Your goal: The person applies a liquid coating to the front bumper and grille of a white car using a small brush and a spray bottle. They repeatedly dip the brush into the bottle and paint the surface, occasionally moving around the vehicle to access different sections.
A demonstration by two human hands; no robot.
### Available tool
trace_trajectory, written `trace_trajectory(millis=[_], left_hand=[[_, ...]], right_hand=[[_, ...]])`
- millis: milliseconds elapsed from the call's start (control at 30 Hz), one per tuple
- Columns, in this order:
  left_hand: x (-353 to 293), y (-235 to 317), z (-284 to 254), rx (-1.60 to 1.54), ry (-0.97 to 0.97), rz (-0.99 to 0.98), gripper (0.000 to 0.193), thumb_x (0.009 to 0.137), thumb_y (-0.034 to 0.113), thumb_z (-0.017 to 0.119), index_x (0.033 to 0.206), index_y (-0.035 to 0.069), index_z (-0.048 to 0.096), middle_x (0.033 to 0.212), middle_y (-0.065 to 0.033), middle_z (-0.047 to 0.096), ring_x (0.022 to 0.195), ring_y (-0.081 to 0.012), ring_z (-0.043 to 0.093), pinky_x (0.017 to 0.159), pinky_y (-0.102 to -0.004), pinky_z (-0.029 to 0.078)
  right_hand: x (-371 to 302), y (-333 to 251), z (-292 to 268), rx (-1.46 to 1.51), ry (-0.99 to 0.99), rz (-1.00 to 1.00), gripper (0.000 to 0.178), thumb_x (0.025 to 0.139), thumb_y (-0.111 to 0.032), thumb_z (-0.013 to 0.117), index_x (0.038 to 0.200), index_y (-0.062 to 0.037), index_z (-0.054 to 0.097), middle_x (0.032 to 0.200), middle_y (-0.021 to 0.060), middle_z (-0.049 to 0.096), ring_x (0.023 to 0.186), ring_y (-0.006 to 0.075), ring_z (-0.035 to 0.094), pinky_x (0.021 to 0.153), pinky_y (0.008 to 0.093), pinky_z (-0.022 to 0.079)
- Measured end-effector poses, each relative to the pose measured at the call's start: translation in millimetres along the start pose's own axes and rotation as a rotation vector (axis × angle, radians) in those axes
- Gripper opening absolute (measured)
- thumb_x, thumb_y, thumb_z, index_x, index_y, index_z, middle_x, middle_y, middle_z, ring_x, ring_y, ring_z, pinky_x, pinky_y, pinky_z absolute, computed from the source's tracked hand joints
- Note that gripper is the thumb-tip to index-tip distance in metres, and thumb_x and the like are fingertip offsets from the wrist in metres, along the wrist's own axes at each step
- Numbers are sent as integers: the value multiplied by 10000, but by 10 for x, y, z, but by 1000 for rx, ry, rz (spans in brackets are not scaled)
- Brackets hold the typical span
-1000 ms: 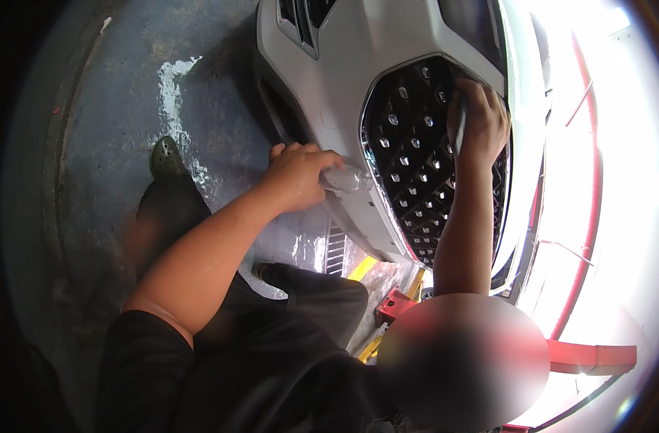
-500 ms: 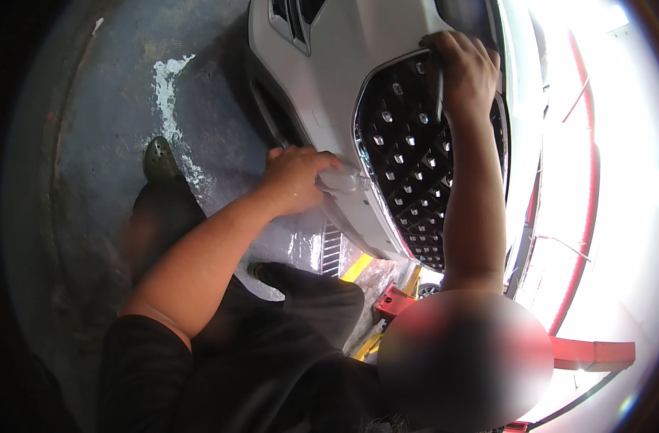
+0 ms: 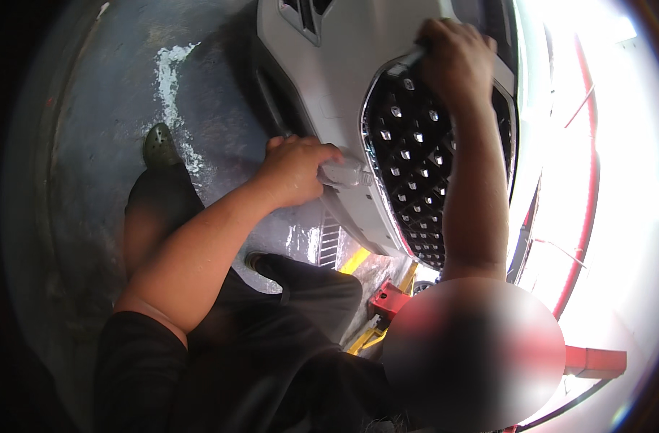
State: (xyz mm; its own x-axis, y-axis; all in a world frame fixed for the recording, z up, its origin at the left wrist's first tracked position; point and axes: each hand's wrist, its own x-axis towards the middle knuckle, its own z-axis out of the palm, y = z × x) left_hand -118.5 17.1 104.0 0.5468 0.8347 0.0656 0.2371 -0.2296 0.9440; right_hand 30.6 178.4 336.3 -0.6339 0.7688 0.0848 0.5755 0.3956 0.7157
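Observation:
In front of me is the nose of a light grey car (image 3: 322, 79) with a black grille (image 3: 409, 166) dotted with small silver studs and rimmed in chrome. My left hand (image 3: 297, 169) is closed around a small clear plastic bottle (image 3: 346, 173), its neck pointing at the grille's chrome edge. At the grille's upper end, my right hand (image 3: 459, 65) bends its fingers over a dark, flat thing, mostly hidden under the palm, so its kind is unclear. The right forearm crosses over the grille.
Grey floor with a worn white painted line (image 3: 167, 86) lies to the left. My green clog (image 3: 159, 146) stands beside that line. Below the bumper are a floor grate (image 3: 330, 238), a yellow stripe (image 3: 355, 260) and a red metal part (image 3: 388, 299). A red beam (image 3: 596, 361) is at the lower right.
My right hand has moved slightly farther up at the grille's top end, covering more of the dark flat thing. My left hand keeps hold of the bottle, almost in place. The view has shifted slightly.

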Motion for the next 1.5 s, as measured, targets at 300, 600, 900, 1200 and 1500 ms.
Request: trace_trajectory(millis=[300,600,900,1200,1500], left_hand=[[58,16,-63,-90,-75,-13,567,751,120,774,1301,245,727,1170,-40,686,1207,-299,622,1089,-458,396],[21,-50,-80,-54,-2,22,532,756,121,768,1274,240,743,1209,-66,696,1242,-302,619,1101,-454,389],[-18,-48,-65,-30,-207,85,557,714,76,786,1241,253,752,1156,-36,721,1221,-292,639,1120,-461,375],[-41,-46,-94,36,-359,134,540,715,60,752,1218,254,766,1134,-29,722,1183,-285,648,1116,-467,381],[-82,24,-66,79,-612,230,587,688,70,728,1248,243,747,1125,-45,702,1165,-296,633,1081,-479,418]], right_hand=[[-195,-184,380,36,38,-129,100,887,-179,677,979,-175,715,989,0,719,984,256,682,889,465,494],[-46,-97,-73,-54,-50,35,106,900,-155,664,945,-210,743,941,-30,722,988,225,697,887,476,468],[-183,-481,222,-16,-129,-16,77,877,-203,690,943,-201,732,979,-29,725,985,224,690,890,475,471],[-1198,-1118,638,355,-149,184,114,851,-128,693,942,-168,747,929,28,672,961,284,675,878,455,495],[-2142,-1676,520,930,134,1230,218,879,-81,804,1093,-79,766,971,78,731,814,175,674,770,311,540]])
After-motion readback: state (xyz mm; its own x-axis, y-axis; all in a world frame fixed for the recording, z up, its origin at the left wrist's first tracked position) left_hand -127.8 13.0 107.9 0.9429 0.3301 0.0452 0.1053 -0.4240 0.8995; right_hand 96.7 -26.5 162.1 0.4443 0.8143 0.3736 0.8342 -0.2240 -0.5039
